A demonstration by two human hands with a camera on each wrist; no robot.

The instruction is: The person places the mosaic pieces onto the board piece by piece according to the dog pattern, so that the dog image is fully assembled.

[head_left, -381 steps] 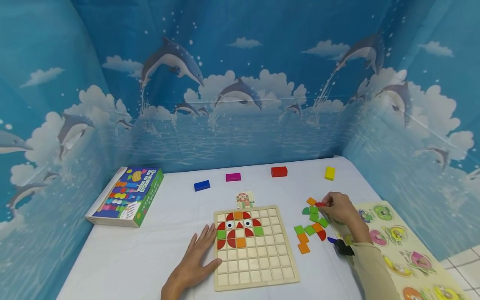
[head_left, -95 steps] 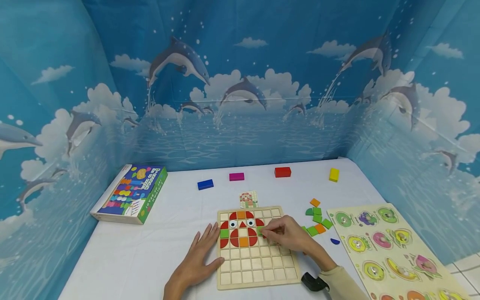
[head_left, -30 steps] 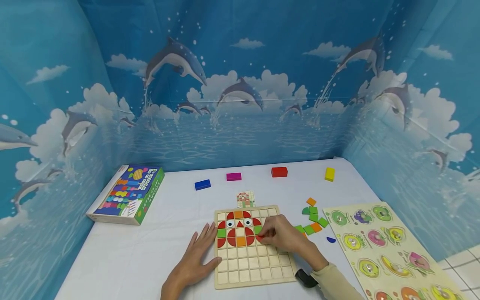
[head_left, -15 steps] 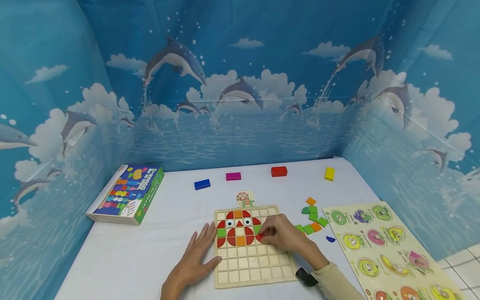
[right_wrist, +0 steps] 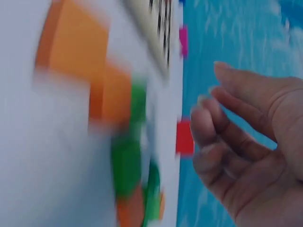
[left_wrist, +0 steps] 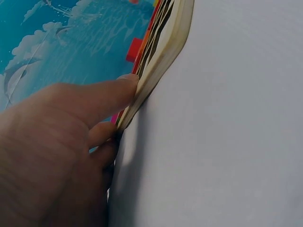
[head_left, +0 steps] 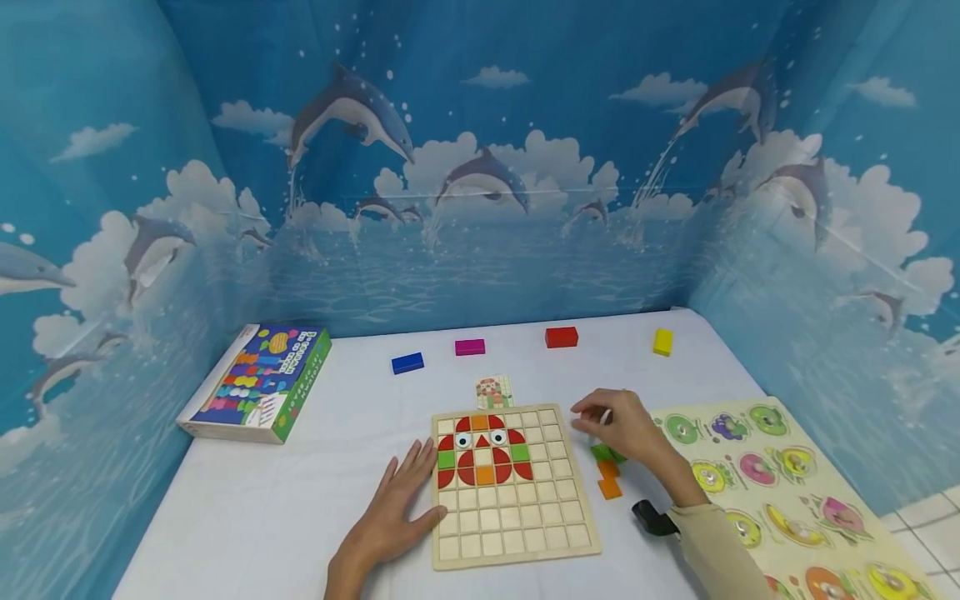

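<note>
A white table (head_left: 285,500) fills the lower half of the head view, walled on three sides by a blue backdrop (head_left: 480,167) printed with dolphins and clouds; a strip of tiled floor shows at the lower right corner. Along the far edge lie four blocks in a row: blue (head_left: 407,362), magenta (head_left: 469,347), red (head_left: 562,337) and yellow (head_left: 662,342). A colourful game box (head_left: 258,383) sits at centre left, and a pale peg puzzle board (head_left: 772,483) runs down the lower right.

Half a second ago the right hand was over the grid, pinching a red piece at the right end of the picture's lowest row. Now that piece sits in its cell and the right hand (head_left: 626,427) has drawn off to the right of the board, above the loose tiles (head_left: 609,472). Its fingers are loosely curled and hold nothing, as the blurred right wrist view also shows.

The wooden grid board (head_left: 513,492) lies at lower centre, just below a small pattern card (head_left: 493,392). Its upper rows carry an owl-like face in red, orange and green with two white eyes; the lower rows are bare wood. The left hand (head_left: 397,517) lies flat with straight fingers against the board's left edge, the thumb touching its side.
</note>
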